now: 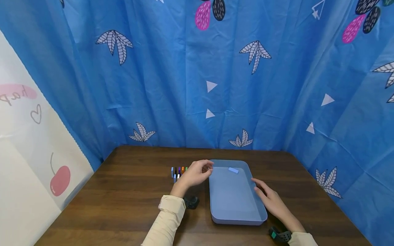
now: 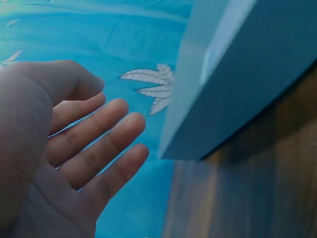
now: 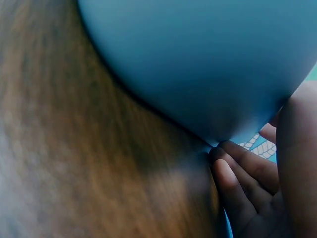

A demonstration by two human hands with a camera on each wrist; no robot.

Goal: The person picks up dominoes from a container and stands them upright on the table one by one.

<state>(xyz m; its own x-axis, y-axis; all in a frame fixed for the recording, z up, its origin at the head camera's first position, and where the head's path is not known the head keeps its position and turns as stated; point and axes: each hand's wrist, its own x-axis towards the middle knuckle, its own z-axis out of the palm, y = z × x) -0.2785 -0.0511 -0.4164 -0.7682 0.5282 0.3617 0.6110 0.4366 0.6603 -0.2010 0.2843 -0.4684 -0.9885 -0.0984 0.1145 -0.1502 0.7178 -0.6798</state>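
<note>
A blue rectangular tray (image 1: 235, 201) lies on the table with its long sides running away from me. One small light-blue block (image 1: 233, 170) rests inside it, near the far end. My left hand (image 1: 197, 172) hovers by the tray's far left rim, fingers loosely bent and holding nothing; the left wrist view shows the spread fingers (image 2: 99, 139) apart from the tray wall (image 2: 237, 94). At the tray's right side, my right hand (image 1: 271, 201) touches the outer wall with its fingertips (image 3: 225, 171), fingers fairly straight.
Several small coloured blocks (image 1: 172, 172) stand in rows just left of my left hand, which partly hides them. Dark brown wooden table (image 1: 123, 205) surrounds the tray. A blue patterned curtain (image 1: 184, 85) hangs along the table's far edge and right side, with a pale sheet (image 1: 37, 143) at left.
</note>
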